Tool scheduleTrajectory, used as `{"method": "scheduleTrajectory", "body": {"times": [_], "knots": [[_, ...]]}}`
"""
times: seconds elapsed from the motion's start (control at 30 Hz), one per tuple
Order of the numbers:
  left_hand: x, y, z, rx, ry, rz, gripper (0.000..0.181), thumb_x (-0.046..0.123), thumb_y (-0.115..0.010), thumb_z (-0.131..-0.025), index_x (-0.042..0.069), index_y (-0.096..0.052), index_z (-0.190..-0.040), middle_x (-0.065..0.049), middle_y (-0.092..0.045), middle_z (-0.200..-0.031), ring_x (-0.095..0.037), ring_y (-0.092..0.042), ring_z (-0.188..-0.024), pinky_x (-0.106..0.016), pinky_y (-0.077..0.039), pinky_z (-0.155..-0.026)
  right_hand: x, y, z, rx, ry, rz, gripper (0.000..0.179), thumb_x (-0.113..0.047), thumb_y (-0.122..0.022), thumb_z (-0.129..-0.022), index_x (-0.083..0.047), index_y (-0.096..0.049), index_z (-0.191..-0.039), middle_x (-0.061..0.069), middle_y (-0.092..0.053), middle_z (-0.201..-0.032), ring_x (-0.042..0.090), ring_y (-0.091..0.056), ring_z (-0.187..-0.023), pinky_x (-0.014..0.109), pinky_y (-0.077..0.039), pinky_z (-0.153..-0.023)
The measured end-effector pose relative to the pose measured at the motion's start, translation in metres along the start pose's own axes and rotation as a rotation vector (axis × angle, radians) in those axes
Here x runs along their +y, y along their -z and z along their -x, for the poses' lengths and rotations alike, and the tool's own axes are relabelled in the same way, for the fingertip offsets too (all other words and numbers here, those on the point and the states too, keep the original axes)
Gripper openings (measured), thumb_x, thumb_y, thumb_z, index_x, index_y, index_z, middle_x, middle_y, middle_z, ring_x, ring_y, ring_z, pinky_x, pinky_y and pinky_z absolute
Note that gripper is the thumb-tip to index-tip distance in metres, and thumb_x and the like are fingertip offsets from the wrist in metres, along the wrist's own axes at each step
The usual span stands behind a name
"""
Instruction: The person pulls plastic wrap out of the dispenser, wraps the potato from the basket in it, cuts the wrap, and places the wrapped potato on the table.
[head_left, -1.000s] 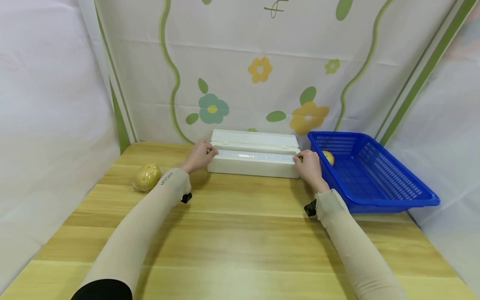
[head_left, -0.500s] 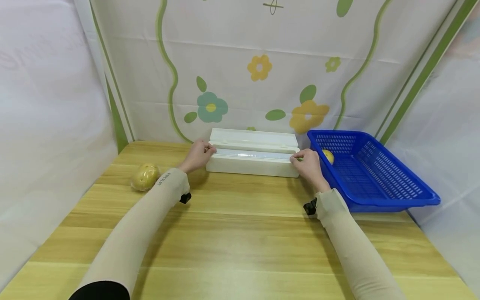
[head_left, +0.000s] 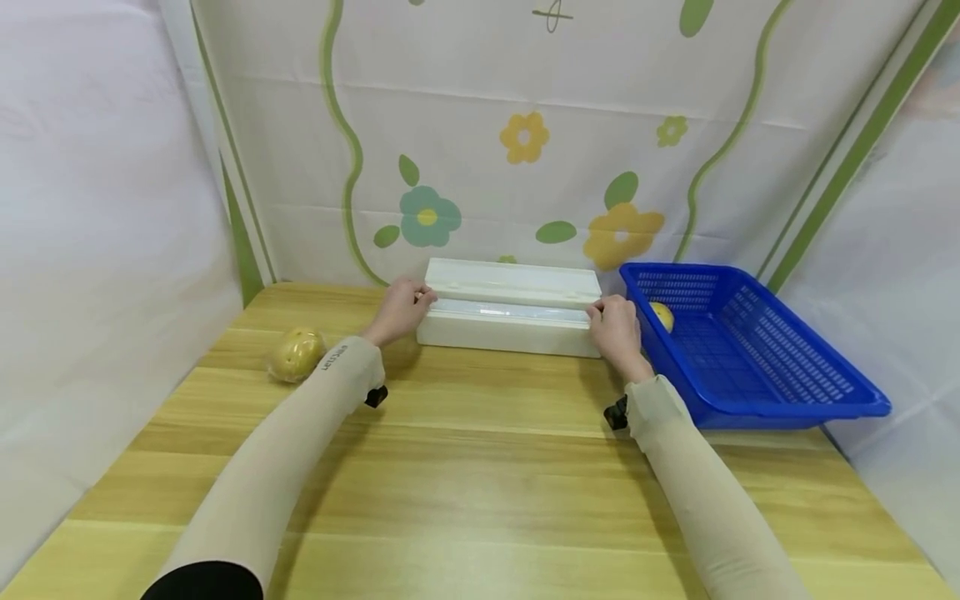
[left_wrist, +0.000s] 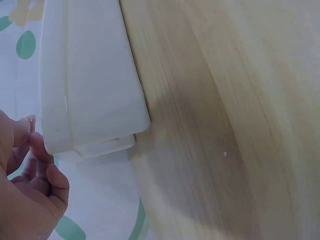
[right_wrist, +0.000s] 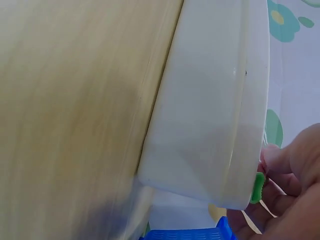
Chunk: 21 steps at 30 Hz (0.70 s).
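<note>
A white cling film dispenser [head_left: 510, 333] lies lengthwise at the back of the table, its lid [head_left: 513, 279] tipped back. Shiny clear cling film [head_left: 502, 310] shows along the opening. At the dispenser's left end, my left hand [head_left: 397, 313] pinches the film's edge between thumb and forefinger; a sliver of film shows above the fingertips in the left wrist view. My right hand [head_left: 618, 335] pinches the film at the other end, thumb against forefinger. Beside its fingers, a small green slider [right_wrist: 257, 187] sits at the dispenser's edge in the right wrist view.
A potato [head_left: 297, 354] wrapped in clear film lies on the wooden table [head_left: 480, 483] beside my left forearm. Right of the dispenser stands a blue plastic basket [head_left: 757, 410], with a yellow potato [head_left: 662, 316] inside near its left wall. A flowered cloth [head_left: 480, 183] hangs behind.
My right hand has shifted slightly around the dispenser's right end, and the green slider beside it no longer shows in the head view. My left hand keeps its pinch; the view shifts slightly.
</note>
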<state>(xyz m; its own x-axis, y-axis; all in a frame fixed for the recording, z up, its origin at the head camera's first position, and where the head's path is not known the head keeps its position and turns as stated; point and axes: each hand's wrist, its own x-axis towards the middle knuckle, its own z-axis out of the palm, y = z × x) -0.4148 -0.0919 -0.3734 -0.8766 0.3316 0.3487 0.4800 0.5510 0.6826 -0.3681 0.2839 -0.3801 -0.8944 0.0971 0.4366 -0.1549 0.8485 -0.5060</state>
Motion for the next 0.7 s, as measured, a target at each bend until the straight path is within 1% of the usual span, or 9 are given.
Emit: {"method": "scheduleTrajectory", "body": {"times": [0.1, 0.2, 0.33, 0.5, 0.6, 0.7], "knots": [[0.004, 0.0, -0.002, 0.013, -0.01, 0.011, 0.027, 0.014, -0.051, -0.104, -0.005, -0.07, -0.101, -0.018, -0.066, -0.093, -0.023, -0.053, -0.066, -0.038, -0.046, -0.071, -0.002, 0.001, -0.002, 0.041, 0.009, 0.037, 0.021, -0.013, -0.058, -0.1, 0.003, -0.071, -0.096, 0.019, -0.062, -0.1, 0.038, -0.056, -0.099, 0.054, -0.045, -0.085], [0.006, 0.001, -0.004, 0.02, -0.008, 0.021, 0.03, 0.015, -0.049, -0.105, -0.005, -0.069, -0.097, -0.017, -0.066, -0.084, -0.021, -0.052, -0.065, -0.036, -0.045, -0.07, -0.004, 0.003, -0.004, 0.077, 0.027, 0.055, 0.02, -0.013, -0.059, -0.099, 0.002, -0.072, -0.095, 0.02, -0.063, -0.1, 0.041, -0.055, -0.102, 0.055, -0.044, -0.087], [0.01, 0.004, -0.007, 0.015, 0.006, 0.05, 0.031, 0.016, -0.05, -0.105, -0.005, -0.067, -0.092, -0.014, -0.065, -0.081, -0.022, -0.054, -0.067, -0.034, -0.044, -0.067, -0.008, 0.006, -0.007, 0.093, 0.05, 0.054, 0.02, -0.012, -0.06, -0.099, 0.003, -0.072, -0.093, 0.02, -0.063, -0.098, 0.04, -0.056, -0.099, 0.054, -0.045, -0.085], [0.015, 0.01, -0.01, 0.001, 0.023, 0.1, 0.032, 0.016, -0.049, -0.105, -0.007, -0.067, -0.093, -0.012, -0.067, -0.08, -0.025, -0.064, -0.073, -0.032, -0.051, -0.067, -0.013, 0.011, -0.009, 0.09, 0.053, 0.037, 0.022, -0.014, -0.057, -0.1, 0.003, -0.071, -0.096, 0.018, -0.062, -0.1, 0.037, -0.056, -0.098, 0.053, -0.046, -0.085], [0.017, 0.013, -0.012, 0.013, 0.022, 0.114, 0.032, 0.016, -0.049, -0.105, -0.006, -0.067, -0.09, -0.012, -0.067, -0.08, -0.025, -0.065, -0.073, -0.031, -0.053, -0.07, -0.017, 0.015, -0.011, 0.095, 0.055, 0.023, 0.023, -0.015, -0.057, -0.101, 0.003, -0.071, -0.097, 0.018, -0.062, -0.101, 0.036, -0.056, -0.099, 0.052, -0.046, -0.084], [0.02, 0.017, -0.015, 0.038, 0.025, 0.136, 0.03, 0.015, -0.05, -0.105, -0.005, -0.066, -0.088, -0.012, -0.067, -0.08, -0.025, -0.066, -0.073, -0.035, -0.055, -0.072, -0.02, 0.02, -0.013, 0.101, 0.055, 0.028, 0.024, -0.017, -0.056, -0.102, 0.002, -0.07, -0.099, 0.018, -0.064, -0.1, 0.035, -0.058, -0.095, 0.05, -0.048, -0.079]]}}
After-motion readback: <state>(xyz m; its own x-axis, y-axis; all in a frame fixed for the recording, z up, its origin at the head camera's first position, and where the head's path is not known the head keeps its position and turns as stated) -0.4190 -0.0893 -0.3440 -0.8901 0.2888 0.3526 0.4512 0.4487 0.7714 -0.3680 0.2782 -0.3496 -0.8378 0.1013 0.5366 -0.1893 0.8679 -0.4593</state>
